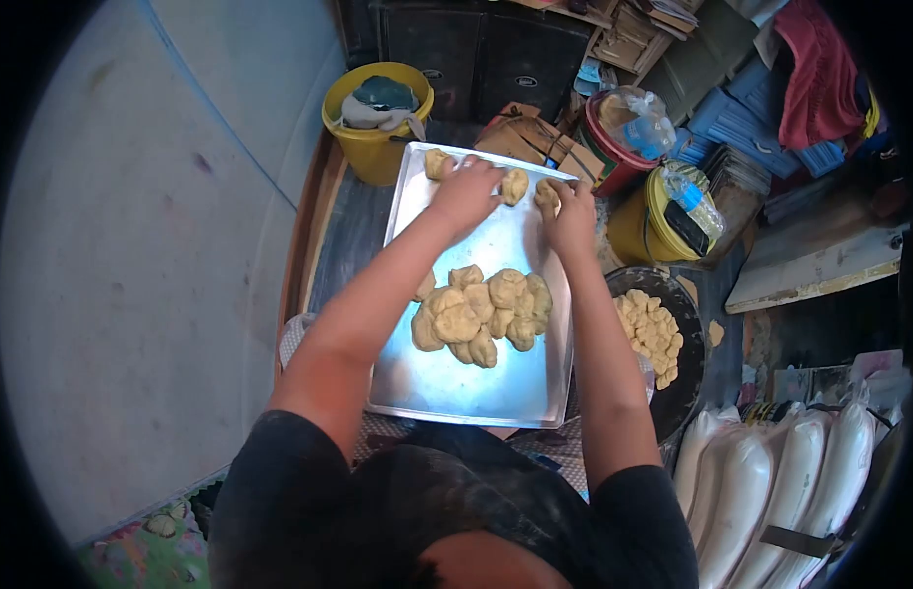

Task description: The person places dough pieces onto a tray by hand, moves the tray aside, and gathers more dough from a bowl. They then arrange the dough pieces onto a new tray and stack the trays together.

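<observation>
Right hand [572, 218] clasping right dough lump [547, 193]; middle dough lump [514, 187] lying between, nearer left hand [466, 196] (whether gripping, cannot tell).

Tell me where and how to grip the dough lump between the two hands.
Likely best from above, with the grip across its left and right sides: the rounded dough lump looks narrower that way, and the tray lies under it.
</observation>
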A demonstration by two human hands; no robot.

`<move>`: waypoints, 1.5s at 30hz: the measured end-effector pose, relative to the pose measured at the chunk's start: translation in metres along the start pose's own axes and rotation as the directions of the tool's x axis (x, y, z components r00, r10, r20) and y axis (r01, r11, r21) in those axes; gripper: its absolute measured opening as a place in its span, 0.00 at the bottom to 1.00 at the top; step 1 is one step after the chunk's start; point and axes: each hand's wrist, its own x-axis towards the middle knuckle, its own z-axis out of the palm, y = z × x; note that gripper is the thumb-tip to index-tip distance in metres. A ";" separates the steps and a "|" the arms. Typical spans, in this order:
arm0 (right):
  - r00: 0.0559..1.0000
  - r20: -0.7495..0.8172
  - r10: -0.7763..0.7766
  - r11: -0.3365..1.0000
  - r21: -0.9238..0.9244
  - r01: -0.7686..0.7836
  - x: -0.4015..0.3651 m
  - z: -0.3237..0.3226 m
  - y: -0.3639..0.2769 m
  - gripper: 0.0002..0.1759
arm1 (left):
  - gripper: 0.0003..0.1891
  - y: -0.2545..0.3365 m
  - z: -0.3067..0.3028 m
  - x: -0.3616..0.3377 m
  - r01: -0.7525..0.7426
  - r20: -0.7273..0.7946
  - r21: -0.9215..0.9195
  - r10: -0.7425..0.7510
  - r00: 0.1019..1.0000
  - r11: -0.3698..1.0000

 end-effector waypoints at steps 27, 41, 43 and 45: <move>0.716 0.681 -0.153 0.495 0.680 -0.541 -0.027 -0.050 -0.028 0.17 | 0.16 -0.036 -0.018 -0.061 0.201 -0.212 -0.215 -0.247 0.946 0.956; 0.748 0.650 -0.133 0.703 0.594 -0.391 -0.056 -0.036 -0.014 0.15 | 0.17 0.006 0.003 -0.045 0.020 -0.088 -0.009 -0.020 0.996 1.000; 0.860 0.494 0.129 0.619 0.637 -0.459 -0.045 -0.042 -0.009 0.13 | 0.18 0.017 -0.004 -0.037 -0.023 -0.011 -0.041 0.022 1.000 0.999; 0.891 0.289 0.350 0.499 0.747 -0.439 -0.037 -0.025 0.003 0.13 | 0.17 0.030 -0.007 -0.035 -0.087 0.263 -0.023 0.090 0.960 0.996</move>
